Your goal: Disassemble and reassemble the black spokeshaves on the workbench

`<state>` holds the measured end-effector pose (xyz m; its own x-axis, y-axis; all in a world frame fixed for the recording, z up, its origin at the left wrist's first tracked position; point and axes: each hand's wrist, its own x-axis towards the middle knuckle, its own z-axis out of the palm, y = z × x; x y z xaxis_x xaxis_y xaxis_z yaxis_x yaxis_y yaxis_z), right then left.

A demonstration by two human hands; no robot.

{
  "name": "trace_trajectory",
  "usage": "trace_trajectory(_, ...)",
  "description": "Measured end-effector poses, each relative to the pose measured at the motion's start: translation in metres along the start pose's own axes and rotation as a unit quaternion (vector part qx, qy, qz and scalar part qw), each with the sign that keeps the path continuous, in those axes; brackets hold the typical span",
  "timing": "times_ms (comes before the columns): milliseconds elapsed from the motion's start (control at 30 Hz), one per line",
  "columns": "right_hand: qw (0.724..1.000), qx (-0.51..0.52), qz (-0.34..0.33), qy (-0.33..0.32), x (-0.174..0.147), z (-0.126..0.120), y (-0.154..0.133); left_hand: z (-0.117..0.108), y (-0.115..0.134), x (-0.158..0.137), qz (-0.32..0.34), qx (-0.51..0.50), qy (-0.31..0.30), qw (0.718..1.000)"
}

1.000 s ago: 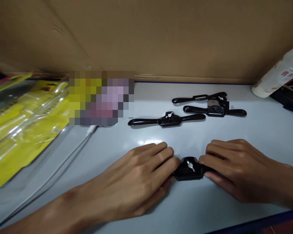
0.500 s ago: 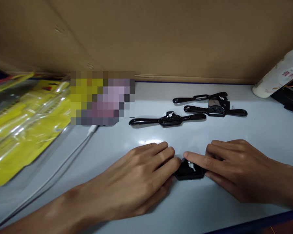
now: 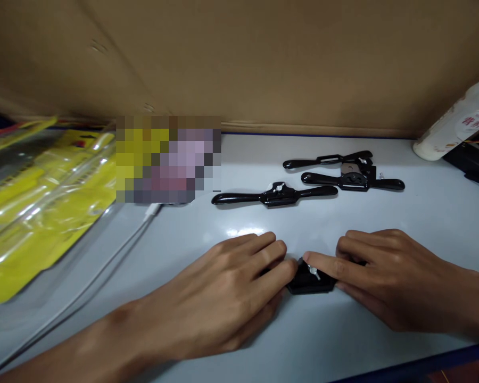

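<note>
A black spokeshave [image 3: 310,283] rests low on the table between both hands, its handles hidden under the fingers. My left hand [image 3: 243,290] is closed around its left end, with the index finger against the body. Around the right end, my right hand [image 3: 383,276] is closed too, its index finger stretched over the silvery wing screw [image 3: 313,271] near the body's top edge. Just behind lies an assembled spokeshave [image 3: 279,197]. Farther back on the right are a second spokeshave [image 3: 353,182] with a loose-looking plate and a bare black spokeshave frame [image 3: 329,159].
Yellow plastic packaging [image 3: 51,213] covers the left side. A white cable [image 3: 99,271] runs to a pixelated object [image 3: 167,165]. At the right stand a white bottle [image 3: 455,122] and a black item [image 3: 473,162]. A cardboard wall [image 3: 239,64] closes off the back.
My right index fingertip has shifted very slightly down and right along the wing screw area. Both hands otherwise keep their hold on the spokeshave.
</note>
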<state>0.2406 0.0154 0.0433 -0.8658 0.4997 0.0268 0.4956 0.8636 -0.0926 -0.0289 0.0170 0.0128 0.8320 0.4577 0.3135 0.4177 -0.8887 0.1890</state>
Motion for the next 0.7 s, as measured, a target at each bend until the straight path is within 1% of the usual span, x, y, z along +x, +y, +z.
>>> trace_trajectory(133, 1.0, -0.001, -0.002, 0.008, -0.0001, 0.0005, -0.0003, 0.0006, -0.0005, -0.0016, 0.006, 0.005, 0.004, 1.0)
trace_trajectory(333, 1.0, 0.014, 0.021, 0.01, -0.0006, 0.0018, -0.001, -0.0012, 0.0004, -0.0004, 0.0, 0.0, 0.001, 1.0)
trace_trajectory(467, 0.999, 0.021, 0.017, 0.02, -0.0006, 0.0017, -0.0008, -0.0013, 0.0006, 0.0017, -0.001, -0.002, -0.007, 1.0)
trace_trajectory(700, 0.999, 0.022, 0.018, 0.016, 0.0003, 0.0023, -0.0003, -0.0008, 0.0006, -0.0018, -0.002, -0.009, -0.007, 1.0)
